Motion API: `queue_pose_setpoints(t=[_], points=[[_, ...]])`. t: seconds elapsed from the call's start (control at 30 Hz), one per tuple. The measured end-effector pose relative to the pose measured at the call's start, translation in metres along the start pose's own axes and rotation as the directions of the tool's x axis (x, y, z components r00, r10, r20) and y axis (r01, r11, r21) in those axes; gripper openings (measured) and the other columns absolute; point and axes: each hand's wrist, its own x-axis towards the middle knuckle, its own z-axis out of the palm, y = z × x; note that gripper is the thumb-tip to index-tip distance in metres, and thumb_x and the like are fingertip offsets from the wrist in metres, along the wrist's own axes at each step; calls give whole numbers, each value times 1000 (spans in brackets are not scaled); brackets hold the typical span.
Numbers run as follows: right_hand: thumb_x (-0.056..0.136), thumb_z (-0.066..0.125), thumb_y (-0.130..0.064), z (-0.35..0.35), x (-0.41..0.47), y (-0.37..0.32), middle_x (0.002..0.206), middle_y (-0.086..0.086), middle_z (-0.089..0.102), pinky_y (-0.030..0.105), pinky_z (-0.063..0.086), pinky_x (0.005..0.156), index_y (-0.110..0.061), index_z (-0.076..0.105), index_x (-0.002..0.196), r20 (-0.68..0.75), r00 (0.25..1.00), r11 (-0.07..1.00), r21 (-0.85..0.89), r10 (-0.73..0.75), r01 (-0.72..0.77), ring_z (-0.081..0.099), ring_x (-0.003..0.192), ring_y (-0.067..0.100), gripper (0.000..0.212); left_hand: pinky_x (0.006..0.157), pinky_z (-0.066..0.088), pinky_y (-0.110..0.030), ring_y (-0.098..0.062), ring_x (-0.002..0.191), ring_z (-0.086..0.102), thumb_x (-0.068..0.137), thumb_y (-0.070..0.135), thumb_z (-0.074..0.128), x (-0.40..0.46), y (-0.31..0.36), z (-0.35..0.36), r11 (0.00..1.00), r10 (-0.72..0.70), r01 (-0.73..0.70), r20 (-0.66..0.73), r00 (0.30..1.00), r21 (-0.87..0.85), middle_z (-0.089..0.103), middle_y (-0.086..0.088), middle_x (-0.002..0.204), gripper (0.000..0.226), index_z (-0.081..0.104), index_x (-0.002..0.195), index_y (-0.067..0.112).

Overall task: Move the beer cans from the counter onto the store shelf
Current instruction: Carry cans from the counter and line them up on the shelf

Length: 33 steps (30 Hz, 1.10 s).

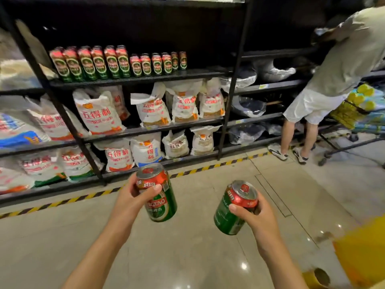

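My left hand [133, 197] grips a green and red beer can [160, 203], held nearly upright over the floor. My right hand [253, 213] holds a second green and red beer can [231, 213], tilted with its top toward the right. Both cans hang in the air in front of the dark store shelf [187, 74]. On that shelf stands a row of the same beer cans [116, 63], taller ones on the left and shorter ones toward the right. To the right of the row the shelf board is bare.
White flour bags [98, 113] fill the two lower shelves. A person in a pale shirt and white shorts [325, 84] bends at the shelves on the right beside a cart [354, 130]. A yellow object [362, 255] sits at the bottom right. Yellow-black tape [200, 168] lines the floor.
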Motion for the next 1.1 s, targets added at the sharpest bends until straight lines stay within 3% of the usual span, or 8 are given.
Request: queue_pose_setpoints(t=[0.1, 0.3, 0.43, 0.53, 0.63, 0.77, 1.0, 1.1], points=[[36, 75, -50, 22, 43, -5, 104, -10, 67, 17, 45, 71, -36, 57, 110, 22, 1000, 1000, 6, -11, 11, 62, 93, 2, 78, 77, 46, -28, -9, 101, 59, 43, 53, 73, 42, 8, -16, 1000, 2, -2, -27, 1000, 3, 65, 10, 108, 68, 55, 107, 42], [42, 78, -42, 42, 138, -12, 102, -13, 66, 15, 45, 69, -39, 57, 104, 66, 998, 999, -34, -1, 3, 61, 94, 1, 66, 75, 45, -26, -10, 105, 57, 49, 50, 78, 130, 17, -13, 999, -8, 9, -24, 1000, 39, 62, 10, 113, 70, 53, 113, 37], [52, 74, -25, 50, 219, -15, 97, -15, 65, 12, 44, 64, -38, 57, 99, 74, 997, 999, -30, -16, 18, 62, 84, -7, 51, 74, 45, -24, -8, 103, 57, 58, 41, 75, 202, 21, 5, 999, -9, 11, -42, 999, 53, 63, 11, 109, 52, 53, 106, 39], [57, 80, -21, 53, 283, -21, 99, -13, 65, 12, 45, 63, -36, 57, 101, 101, 995, 999, -23, -25, 27, 61, 87, -2, 52, 76, 47, -27, -11, 104, 58, 50, 52, 74, 261, 27, 20, 998, -12, 16, -70, 998, 61, 64, 10, 111, 68, 55, 113, 37], [46, 82, -32, 54, 347, -28, 94, -12, 67, 9, 47, 61, -34, 59, 100, 138, 990, 999, -25, -36, 40, 63, 82, -5, 59, 76, 49, -32, -14, 103, 60, 43, 58, 71, 316, 37, 37, 998, 0, 6, -105, 994, 65, 66, 8, 109, 77, 56, 115, 34], [37, 78, -41, 59, 423, -34, 96, -10, 69, 10, 48, 63, -31, 61, 103, 166, 985, 999, -27, -34, 39, 63, 85, -3, 68, 70, 49, -23, -9, 102, 62, 50, 53, 73, 382, 48, 54, 997, 16, -7, -123, 992, 72, 67, 8, 109, 73, 56, 118, 33], [39, 77, -47, 71, 523, -40, 102, -10, 68, 17, 47, 72, -34, 60, 109, 226, 974, 997, -75, -11, 29, 62, 93, 0, 73, 73, 49, -25, -11, 103, 61, 44, 57, 72, 473, 51, 62, 996, -44, 56, -169, 985, 68, 66, 8, 110, 79, 56, 117, 33], [40, 77, -45, 80, 565, -41, 103, -10, 69, 15, 50, 70, -30, 59, 115, 229, 973, 997, -66, -21, 37, 63, 94, -1, 78, 71, 46, -23, -8, 100, 61, 48, 50, 77, 517, 54, 65, 997, -51, 61, -181, 982, 51, 67, 10, 106, 68, 57, 112, 34]])
